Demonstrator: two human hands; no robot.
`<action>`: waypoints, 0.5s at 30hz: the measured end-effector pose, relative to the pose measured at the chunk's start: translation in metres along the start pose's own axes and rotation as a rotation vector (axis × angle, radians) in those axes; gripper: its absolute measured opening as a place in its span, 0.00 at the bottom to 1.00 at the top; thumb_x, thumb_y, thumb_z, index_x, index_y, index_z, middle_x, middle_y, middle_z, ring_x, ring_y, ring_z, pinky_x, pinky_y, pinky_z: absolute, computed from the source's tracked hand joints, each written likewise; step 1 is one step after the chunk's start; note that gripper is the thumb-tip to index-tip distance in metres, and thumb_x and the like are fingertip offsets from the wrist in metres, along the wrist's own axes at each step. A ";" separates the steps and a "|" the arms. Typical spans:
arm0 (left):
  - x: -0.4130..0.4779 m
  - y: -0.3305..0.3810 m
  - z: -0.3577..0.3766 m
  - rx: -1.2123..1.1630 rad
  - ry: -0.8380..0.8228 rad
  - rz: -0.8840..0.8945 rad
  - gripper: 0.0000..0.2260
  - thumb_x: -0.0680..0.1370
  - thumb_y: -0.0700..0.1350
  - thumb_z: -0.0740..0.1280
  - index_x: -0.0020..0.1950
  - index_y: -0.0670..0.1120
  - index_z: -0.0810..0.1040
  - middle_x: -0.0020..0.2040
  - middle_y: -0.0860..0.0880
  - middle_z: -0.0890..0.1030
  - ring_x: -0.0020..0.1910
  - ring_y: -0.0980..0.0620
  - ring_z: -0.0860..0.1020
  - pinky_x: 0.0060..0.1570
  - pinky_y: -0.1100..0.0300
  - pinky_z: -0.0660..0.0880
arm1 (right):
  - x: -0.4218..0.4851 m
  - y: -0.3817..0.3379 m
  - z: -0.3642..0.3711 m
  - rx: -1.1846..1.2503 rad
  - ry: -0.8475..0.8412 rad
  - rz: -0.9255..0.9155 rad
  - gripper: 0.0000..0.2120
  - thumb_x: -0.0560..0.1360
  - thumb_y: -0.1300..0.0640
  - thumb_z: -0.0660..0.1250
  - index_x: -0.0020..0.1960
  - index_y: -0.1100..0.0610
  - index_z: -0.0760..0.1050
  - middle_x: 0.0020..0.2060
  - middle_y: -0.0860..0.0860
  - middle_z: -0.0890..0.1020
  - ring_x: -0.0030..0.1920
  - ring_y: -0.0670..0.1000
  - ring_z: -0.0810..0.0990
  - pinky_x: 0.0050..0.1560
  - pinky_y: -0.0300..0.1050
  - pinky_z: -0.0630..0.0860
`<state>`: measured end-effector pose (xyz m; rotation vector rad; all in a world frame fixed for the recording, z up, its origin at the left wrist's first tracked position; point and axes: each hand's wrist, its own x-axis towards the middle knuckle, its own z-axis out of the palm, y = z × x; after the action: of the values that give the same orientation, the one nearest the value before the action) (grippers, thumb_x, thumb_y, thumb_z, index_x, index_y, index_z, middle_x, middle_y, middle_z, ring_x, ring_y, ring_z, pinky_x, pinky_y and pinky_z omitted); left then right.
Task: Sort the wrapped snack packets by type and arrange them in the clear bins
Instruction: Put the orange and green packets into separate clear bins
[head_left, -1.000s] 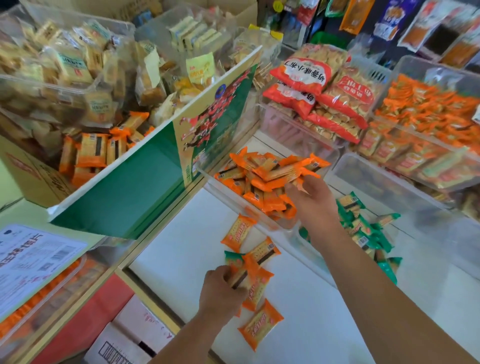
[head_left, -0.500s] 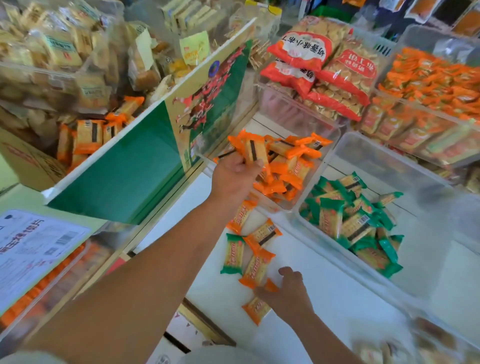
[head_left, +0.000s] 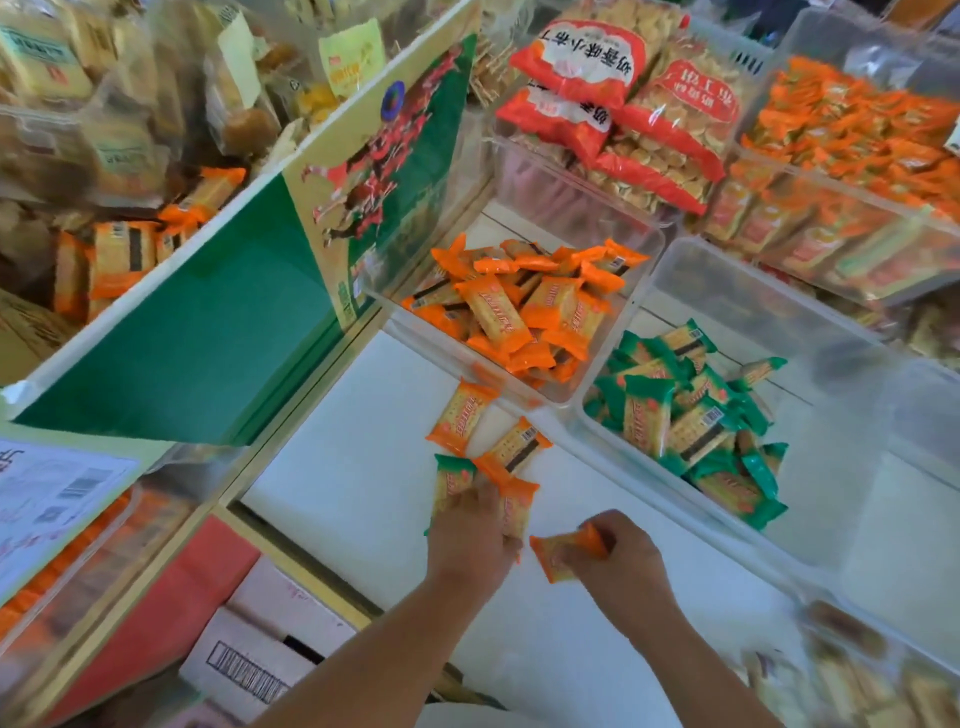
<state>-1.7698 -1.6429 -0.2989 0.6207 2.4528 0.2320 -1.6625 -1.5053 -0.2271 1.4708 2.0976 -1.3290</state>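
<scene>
A white counter top (head_left: 337, 467) is hemmed by a green carton flap (head_left: 197, 332) at L, red biscuit bags (head_left: 623, 104) at back & a cardboard box (head_left: 260, 649) below the near edge. Two clear bins are set on it side by side: the orange bin (head_left: 641, 270) w/ orange pkts, the green bin (head_left: 831, 415) w/ green ones. Two loose orange pkts (head_left: 460, 415) are left just before the bins. The left hand (head_left: 470, 530) is laid over a green pkt (head_left: 452, 480) & another orange one, grip not clear. A held orange pkt (head_left: 558, 558) is pinched in the curled fingers of the right hand (head_left: 618, 558).

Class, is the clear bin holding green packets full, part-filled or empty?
Part-filled: green packets heap in the clear bin at its left; remaining floor is bare.
</scene>
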 end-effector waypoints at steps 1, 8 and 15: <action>0.001 0.003 0.000 0.000 -0.004 -0.017 0.35 0.73 0.60 0.72 0.75 0.50 0.63 0.61 0.49 0.79 0.60 0.46 0.79 0.53 0.50 0.79 | -0.005 -0.012 -0.012 0.005 0.016 -0.036 0.09 0.70 0.58 0.76 0.44 0.50 0.77 0.40 0.49 0.82 0.39 0.50 0.79 0.36 0.44 0.74; 0.003 -0.007 -0.006 -0.221 0.051 0.125 0.13 0.73 0.60 0.69 0.40 0.51 0.74 0.42 0.55 0.78 0.42 0.53 0.76 0.38 0.61 0.75 | -0.005 -0.123 -0.068 0.361 0.220 -0.330 0.12 0.72 0.47 0.78 0.45 0.48 0.76 0.35 0.55 0.80 0.33 0.53 0.77 0.35 0.52 0.75; 0.054 0.013 -0.025 -0.219 0.182 0.119 0.12 0.70 0.56 0.72 0.48 0.50 0.80 0.50 0.50 0.80 0.54 0.45 0.78 0.49 0.54 0.77 | 0.048 -0.166 -0.051 0.354 0.122 -0.225 0.17 0.78 0.50 0.72 0.65 0.52 0.77 0.42 0.42 0.81 0.40 0.45 0.82 0.42 0.46 0.79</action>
<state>-1.8183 -1.6060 -0.3021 0.6747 2.5169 0.6211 -1.8109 -1.4477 -0.1425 1.5117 2.2457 -1.8162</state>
